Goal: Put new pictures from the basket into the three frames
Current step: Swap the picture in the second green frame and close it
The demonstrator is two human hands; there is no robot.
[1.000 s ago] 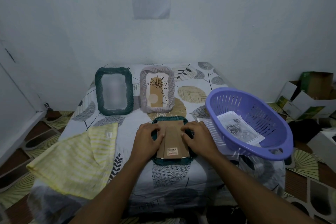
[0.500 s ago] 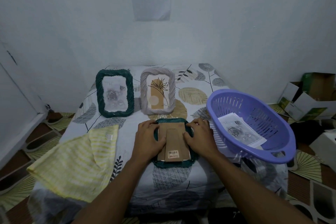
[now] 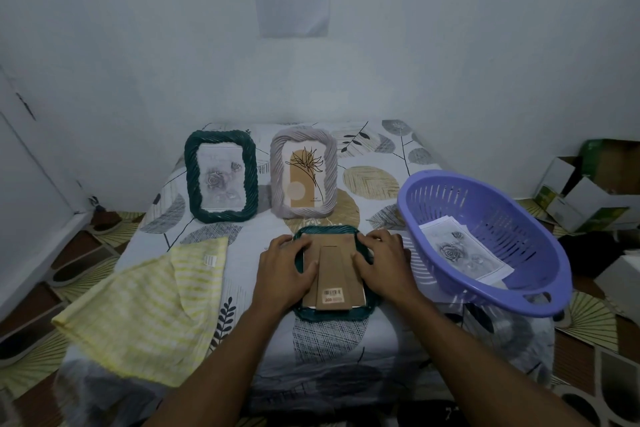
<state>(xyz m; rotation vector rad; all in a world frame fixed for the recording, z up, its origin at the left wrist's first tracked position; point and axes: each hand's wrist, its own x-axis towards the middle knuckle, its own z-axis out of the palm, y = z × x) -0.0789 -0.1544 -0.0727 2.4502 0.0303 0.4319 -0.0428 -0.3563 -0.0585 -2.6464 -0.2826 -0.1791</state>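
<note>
A dark green frame lies face down in front of me, its brown cardboard back with a stand flap facing up. My left hand presses on the back's left side, thumb on the cardboard. My right hand presses on its right side. Behind stand two upright frames: a dark green frame with a grey rose picture and a lilac-grey frame with a tan flower print. The purple basket at right holds rose pictures.
A yellow striped cloth lies at the left of the leaf-patterned table cover. White walls close the back and left. Cardboard boxes sit on the patterned floor at right.
My view has tilted up slightly and sharpened; the rose picture in the back green frame now shows clearly. Both hands stay pressed on the cardboard back.
</note>
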